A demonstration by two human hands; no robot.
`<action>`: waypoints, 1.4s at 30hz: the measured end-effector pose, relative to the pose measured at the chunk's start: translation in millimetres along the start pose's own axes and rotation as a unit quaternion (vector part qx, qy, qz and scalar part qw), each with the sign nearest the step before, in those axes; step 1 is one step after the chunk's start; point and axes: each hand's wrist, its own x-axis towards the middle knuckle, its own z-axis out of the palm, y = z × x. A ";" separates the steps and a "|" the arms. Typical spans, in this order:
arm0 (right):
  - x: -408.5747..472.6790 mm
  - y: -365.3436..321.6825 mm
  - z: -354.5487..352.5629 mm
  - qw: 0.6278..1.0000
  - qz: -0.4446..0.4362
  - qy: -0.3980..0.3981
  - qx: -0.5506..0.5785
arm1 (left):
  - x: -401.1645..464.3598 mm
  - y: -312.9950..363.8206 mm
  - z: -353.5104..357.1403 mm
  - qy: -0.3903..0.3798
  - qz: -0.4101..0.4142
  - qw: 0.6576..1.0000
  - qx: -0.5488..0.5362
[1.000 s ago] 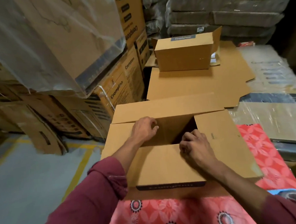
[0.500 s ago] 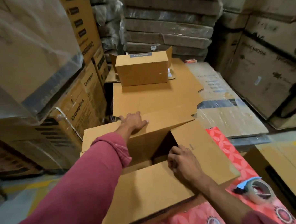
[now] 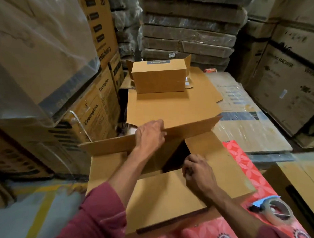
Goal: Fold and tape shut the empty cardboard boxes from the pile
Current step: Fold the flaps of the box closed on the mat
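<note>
An open cardboard box [image 3: 166, 202] lies in front of me on a red flowered cloth [image 3: 243, 162]. My left hand [image 3: 150, 137] grips the top edge of the box's far flap [image 3: 192, 129], which stands half raised. My right hand [image 3: 198, 172] rests with curled fingers on the near flap and the right side flap, beside the dark opening. A roll of clear tape in a dispenser [image 3: 276, 211] lies on the cloth at the lower right. Behind the box is a pile of flat cardboard sheets [image 3: 170, 107] with a folded box [image 3: 158, 77] on it.
Stacked Crompton cartons [image 3: 97, 103] and plastic-wrapped boxes fill the left. Wrapped bundles [image 3: 188, 32] stand at the back, large cartons [image 3: 284, 78] on the right. A flat wrapped carton [image 3: 245, 123] lies right of the pile. Grey floor with a yellow line [image 3: 37, 221] shows at lower left.
My left hand moved from inside the box to the far flap and has lifted it toward me. My right hand stayed on the near flaps. The view swung right, showing the tape.
</note>
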 end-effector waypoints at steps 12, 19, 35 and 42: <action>-29.5 40.2 -50.5 0.968 -0.023 0.249 0.009 | -135.6 5.4 74.5 0.066 0.034 0.985 -0.158; -43.4 82.5 -46.7 0.997 0.067 0.039 -0.018 | -159.0 2.2 79.8 0.000 0.067 0.986 -0.151; -74.5 75.0 -63.0 0.985 0.014 -0.171 -0.031 | -154.9 79.6 80.9 -0.292 0.168 0.941 0.038; -95.5 82.9 -76.1 0.849 0.369 0.301 0.228 | -142.6 142.6 100.8 -0.271 0.275 0.922 0.024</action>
